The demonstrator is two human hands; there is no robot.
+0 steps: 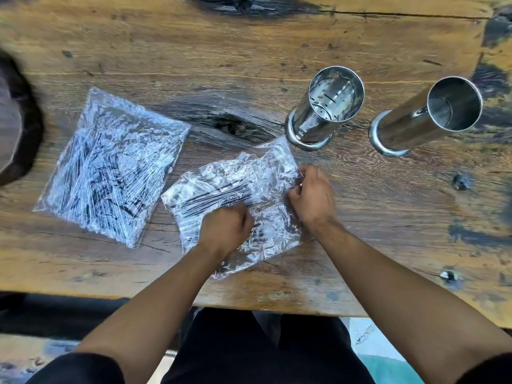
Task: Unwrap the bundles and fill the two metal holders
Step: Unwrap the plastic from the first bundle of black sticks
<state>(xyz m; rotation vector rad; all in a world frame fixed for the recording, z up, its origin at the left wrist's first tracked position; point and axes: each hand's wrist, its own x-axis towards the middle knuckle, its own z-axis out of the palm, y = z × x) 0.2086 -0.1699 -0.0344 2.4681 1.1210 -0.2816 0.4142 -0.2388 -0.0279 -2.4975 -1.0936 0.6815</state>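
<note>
Two bundles wrapped in clear cling film lie on the wooden table (pixel 249 59). The left bundle (pixel 110 164) lies untouched, dark thin sticks showing through its film. The nearer bundle (pixel 221 189) is in front of me. My left hand (pixel 224 228) rests on it with fingers curled, gripping the film over the dark sticks. My right hand (pixel 313 198) pinches the film at the bundle's right edge. Two shiny metal holders stand upright and empty beyond: a perforated one (pixel 324 109) and a plain one (pixel 426 115) to its right.
A dark round object (pixel 16 128) juts in at the table's left edge. The near table edge runs just below the bundle, above my dark-clothed lap. Bare wood lies to the right of my right hand.
</note>
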